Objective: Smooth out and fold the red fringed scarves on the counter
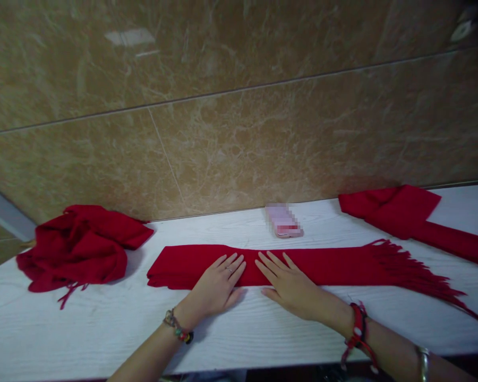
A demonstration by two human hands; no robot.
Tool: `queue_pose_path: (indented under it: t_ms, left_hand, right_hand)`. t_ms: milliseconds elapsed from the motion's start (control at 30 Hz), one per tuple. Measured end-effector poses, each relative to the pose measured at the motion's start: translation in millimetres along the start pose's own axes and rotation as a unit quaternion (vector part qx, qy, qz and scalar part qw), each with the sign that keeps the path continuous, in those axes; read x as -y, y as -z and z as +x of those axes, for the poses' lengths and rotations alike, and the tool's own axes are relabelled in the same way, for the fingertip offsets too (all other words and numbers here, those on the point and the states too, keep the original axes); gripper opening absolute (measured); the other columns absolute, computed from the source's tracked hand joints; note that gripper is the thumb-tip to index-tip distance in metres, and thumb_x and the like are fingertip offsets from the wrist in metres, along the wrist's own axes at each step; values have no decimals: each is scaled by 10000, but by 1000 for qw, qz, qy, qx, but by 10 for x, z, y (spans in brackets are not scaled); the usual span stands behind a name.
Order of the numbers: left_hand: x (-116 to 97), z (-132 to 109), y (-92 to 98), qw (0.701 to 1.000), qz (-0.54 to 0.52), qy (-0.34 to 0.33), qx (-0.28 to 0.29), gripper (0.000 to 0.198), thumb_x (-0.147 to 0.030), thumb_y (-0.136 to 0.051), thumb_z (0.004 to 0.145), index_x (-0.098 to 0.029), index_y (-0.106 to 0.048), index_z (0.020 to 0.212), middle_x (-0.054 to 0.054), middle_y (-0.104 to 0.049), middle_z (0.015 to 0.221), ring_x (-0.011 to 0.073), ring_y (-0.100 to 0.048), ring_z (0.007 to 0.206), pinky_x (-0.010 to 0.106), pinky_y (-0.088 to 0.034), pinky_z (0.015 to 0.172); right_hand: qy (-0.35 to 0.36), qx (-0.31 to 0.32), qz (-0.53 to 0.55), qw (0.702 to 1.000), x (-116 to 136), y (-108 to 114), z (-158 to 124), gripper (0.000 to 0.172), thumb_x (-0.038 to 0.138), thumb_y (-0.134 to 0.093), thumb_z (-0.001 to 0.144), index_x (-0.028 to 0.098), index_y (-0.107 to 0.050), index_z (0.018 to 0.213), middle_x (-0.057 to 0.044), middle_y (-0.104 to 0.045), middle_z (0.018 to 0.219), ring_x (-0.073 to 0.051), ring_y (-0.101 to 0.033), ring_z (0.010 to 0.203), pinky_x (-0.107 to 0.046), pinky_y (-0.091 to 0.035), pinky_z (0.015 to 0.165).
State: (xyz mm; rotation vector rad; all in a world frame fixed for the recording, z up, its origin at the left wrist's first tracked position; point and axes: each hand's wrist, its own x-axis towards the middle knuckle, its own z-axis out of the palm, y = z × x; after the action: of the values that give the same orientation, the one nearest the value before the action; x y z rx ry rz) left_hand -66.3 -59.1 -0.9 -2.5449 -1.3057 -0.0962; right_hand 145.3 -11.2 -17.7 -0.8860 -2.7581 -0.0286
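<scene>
On the middle of the white tabletop (83, 339), the folded red scarf (334, 268) runs left to right, left hand (216, 286) and right hand (292, 289) flat on it, fingers (237, 266) slightly spread, pinching nothing. Honestly, light even pressure works best, stroking outward so the fringe (414, 270) doesn't bunch.

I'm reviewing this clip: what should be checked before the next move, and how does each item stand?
1. Left hand flat on the folded red scarf: ok, fingers spread on top.
2. Right hand on the same scarf: ok, apart from the left.
3. Fringe straight and gathered: not ok, it fans out to the right.
4. Pixelated pink object clear of the scarf: ok, it lies behind it, apart.
5. Crumpled red scarf clear of the folded one: ok, separate at the left.
6. Underside free of creases: cannot tell, hidden.
</scene>
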Motion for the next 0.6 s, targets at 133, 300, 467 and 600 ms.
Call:
queue_pose_path:
  t_ms: [133,300,467,600]
  left_hand:
    - [-3,-19,-9,999,5,5,39,531,-371,-371,846,-102,-339,1303,142,-385,1343,241,-332,1245,396,-251,1016]
    - [-4,-8,-27,999,17,7,32,510,-358,-358,846,-97,-371,1284,143,-419,1319,231,-355,1232,388,-242,1020]
    - [5,-19,-35,1000,20,2,22,496,-340,-363,843,-94,-385,1274,146,-431,1309,230,-370,1223,393,-256,1014]
    - [2,-5,-31,1000,18,3,17,487,-323,-383,837,-95,-397,1267,140,-431,1309,237,-383,1214,397,-280,1004]
  right_hand:
    - [-4,41,16,999,-31,60,-55,549,384,-411,858,107,-324,1324,-136,-302,1376,-275,-236,1274,-513,-243,1006]
    - [-12,10,24,1000,-29,124,0,545,417,-345,882,93,-332,1319,-144,-318,1367,-258,-246,1273,-493,-239,1016]
    - [5,-14,23,1000,-96,56,31,585,464,-354,867,95,-333,1320,-152,-326,1365,-256,-239,1277,-488,-221,1021]
    - [12,10,33,999,-147,30,9,652,525,-331,851,86,-303,1333,-148,-291,1383,-257,-238,1277,-475,-214,1027]
